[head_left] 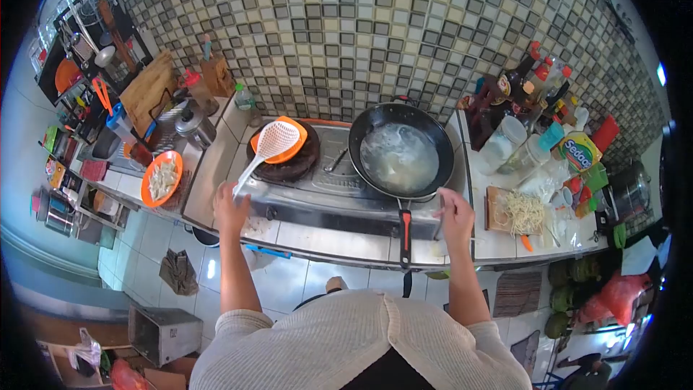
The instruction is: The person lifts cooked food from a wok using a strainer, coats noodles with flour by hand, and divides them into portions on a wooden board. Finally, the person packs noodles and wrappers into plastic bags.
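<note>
A white slotted skimmer (276,140) lies with its head on an orange plate (300,146) over the left burner, handle pointing toward me. At that handle's end is my left hand (231,211), fingers and thumb apart; whether they touch it I cannot tell. On the right burner sits a black wok (446,155) holding cloudy, steaming liquid (399,159) with pale foam. Its black and red handle (406,238) points toward me. My right hand (456,213) hovers by the wok's lower right rim, open, with nothing in it.
Left of the stove, an orange plate (149,195) holds pale pieces (163,180) near a metal pot (195,126). To the right are bean sprouts (523,213) on a wooden board (495,211), jars (507,141), bottles (516,79) and a yellow box (580,150). A tiled wall (303,50) stands behind.
</note>
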Motion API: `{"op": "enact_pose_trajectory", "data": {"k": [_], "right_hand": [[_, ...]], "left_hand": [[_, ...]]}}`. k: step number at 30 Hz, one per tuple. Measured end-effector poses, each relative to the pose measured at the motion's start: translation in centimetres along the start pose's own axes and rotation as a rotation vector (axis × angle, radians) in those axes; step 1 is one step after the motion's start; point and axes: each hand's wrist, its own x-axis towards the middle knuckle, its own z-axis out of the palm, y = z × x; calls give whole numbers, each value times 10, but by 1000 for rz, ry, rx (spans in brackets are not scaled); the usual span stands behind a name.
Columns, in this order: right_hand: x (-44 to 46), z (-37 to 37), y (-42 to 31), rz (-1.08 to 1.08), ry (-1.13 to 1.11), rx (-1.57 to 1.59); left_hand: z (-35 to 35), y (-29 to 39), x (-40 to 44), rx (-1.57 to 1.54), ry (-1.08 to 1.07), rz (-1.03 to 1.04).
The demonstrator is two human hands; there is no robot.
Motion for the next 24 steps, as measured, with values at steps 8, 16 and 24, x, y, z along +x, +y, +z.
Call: {"op": "enact_pose_trajectory", "data": {"k": [8, 16, 24], "right_hand": [[23, 38, -36, -264, 341, -165], [1, 19, 8, -5, 145, -141], [-28, 92, -41, 49, -304, 95]], "left_hand": [[26, -62, 51, 184, -471, -268], [25, -33, 62, -113, -563, -181], [73, 22, 9, -660, -385, 81]]}}
